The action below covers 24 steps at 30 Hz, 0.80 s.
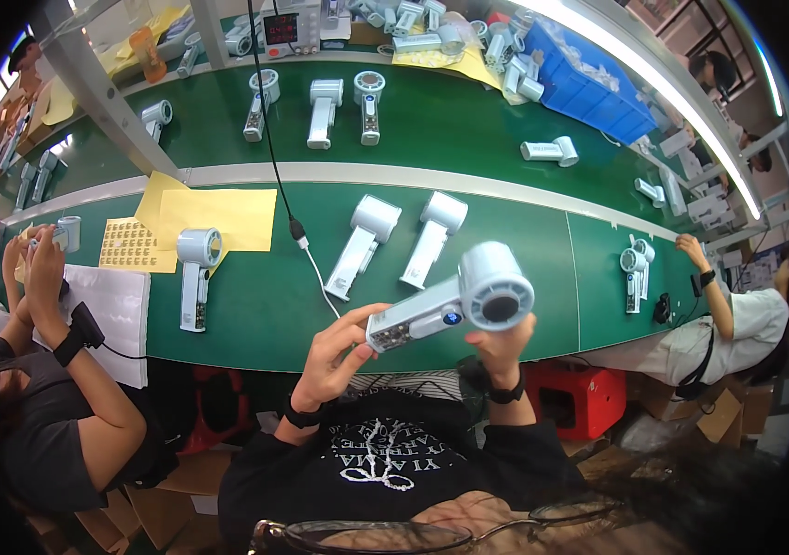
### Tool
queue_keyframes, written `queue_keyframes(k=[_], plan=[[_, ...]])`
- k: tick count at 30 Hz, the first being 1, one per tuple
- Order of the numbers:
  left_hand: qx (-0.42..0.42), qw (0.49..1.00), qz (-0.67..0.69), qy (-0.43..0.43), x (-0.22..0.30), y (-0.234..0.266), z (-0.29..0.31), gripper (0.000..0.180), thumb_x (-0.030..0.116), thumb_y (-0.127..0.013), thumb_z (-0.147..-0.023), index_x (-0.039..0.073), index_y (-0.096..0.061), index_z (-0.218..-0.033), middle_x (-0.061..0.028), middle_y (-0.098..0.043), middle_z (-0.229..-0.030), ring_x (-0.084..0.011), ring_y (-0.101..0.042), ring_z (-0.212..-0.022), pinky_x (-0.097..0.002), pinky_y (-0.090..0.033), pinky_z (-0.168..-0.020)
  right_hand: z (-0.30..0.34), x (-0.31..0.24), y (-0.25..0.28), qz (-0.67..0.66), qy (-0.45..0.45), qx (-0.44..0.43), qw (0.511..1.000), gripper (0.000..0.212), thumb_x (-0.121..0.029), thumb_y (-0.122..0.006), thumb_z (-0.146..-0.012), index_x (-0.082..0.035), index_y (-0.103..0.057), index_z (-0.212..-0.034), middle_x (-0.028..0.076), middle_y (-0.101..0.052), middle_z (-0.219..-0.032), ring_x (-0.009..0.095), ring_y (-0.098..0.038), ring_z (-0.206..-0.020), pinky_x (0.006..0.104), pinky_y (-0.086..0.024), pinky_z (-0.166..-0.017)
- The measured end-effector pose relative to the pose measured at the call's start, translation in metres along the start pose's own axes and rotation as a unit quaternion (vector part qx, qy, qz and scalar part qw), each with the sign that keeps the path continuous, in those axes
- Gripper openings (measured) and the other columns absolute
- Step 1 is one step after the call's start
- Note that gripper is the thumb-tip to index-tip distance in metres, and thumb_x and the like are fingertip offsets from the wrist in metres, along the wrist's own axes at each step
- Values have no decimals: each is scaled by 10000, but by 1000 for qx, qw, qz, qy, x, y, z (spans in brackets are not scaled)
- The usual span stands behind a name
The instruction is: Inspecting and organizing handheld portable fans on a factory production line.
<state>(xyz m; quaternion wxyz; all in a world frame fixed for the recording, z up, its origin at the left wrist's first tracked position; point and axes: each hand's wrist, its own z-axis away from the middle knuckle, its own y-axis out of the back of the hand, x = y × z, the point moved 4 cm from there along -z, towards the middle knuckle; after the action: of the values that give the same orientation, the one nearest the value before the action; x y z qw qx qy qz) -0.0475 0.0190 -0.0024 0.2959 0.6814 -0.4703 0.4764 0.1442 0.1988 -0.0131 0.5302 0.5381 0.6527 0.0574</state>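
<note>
A pale blue handheld fan (496,277) is held tilted above the near edge of the green table, its round head up and to the right. On its handle a small blue display is lit, and circuit parts show at the open lower end. My left hand (331,359) grips that lower end between thumb and fingers. Behind the fan head, my right hand (503,350) supports it; its fingers are partly hidden. Just beyond lie two similar fans (364,245) (435,238). A white cable (320,281) hangs from a black cord and runs down toward my left hand.
Another fan (195,277) lies at left beside yellow paper (218,217) and a sticker sheet (128,244). Across the metal rail (339,173) are more fans and a blue bin (589,83). Co-workers sit on both sides, with a red stool (579,400) at right.
</note>
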Motion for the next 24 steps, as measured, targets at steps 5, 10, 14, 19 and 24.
queue_keyframes(k=[5,10,14,19,24], plan=[[-56,998,18,-1,-1,1,2,163,68,-529,-921,-46,-576,-815,-260,-539,-1276,-215,-609,-916,-290,-478,-772,-42,-53,32,195,119,35,973,1104,-483,-847,-635,-10,-215,-1407,191,-549,-1217,290,-637,-1016,381,-515,-876],[-105,994,27,10,0,5,3,151,62,-532,-916,-43,-570,-814,-251,-540,-1282,-266,-615,-1013,-327,-478,-847,-61,-64,45,-18,123,158,980,940,-459,-869,-588,-70,-356,-1272,210,-609,-1136,317,-639,-1024,454,-500,-920],[-138,990,29,4,4,-3,-1,236,138,-527,-950,-35,-545,-791,-261,-543,-1269,-291,-606,-1054,-344,-473,-881,-65,-75,45,-121,256,54,957,830,-388,-889,-590,-102,-401,-1197,210,-642,-1090,364,-651,-993,527,-474,-945],[-92,995,29,-4,11,-1,0,348,247,-488,-987,-21,-512,-766,-266,-555,-1230,-324,-605,-1048,-377,-471,-899,-55,-85,44,-104,302,0,948,768,-352,-888,-618,-145,-397,-1171,169,-647,-1085,358,-662,-956,596,-457,-955],[-12,995,-33,-97,15,-4,1,305,194,-465,-986,-7,-495,-759,-212,-501,-1183,-326,-548,-1094,-417,-435,-951,-30,-99,37,-87,337,51,936,784,-385,-876,-639,-139,-361,-1177,142,-620,-1025,313,-662,-881,585,-497,-903]])
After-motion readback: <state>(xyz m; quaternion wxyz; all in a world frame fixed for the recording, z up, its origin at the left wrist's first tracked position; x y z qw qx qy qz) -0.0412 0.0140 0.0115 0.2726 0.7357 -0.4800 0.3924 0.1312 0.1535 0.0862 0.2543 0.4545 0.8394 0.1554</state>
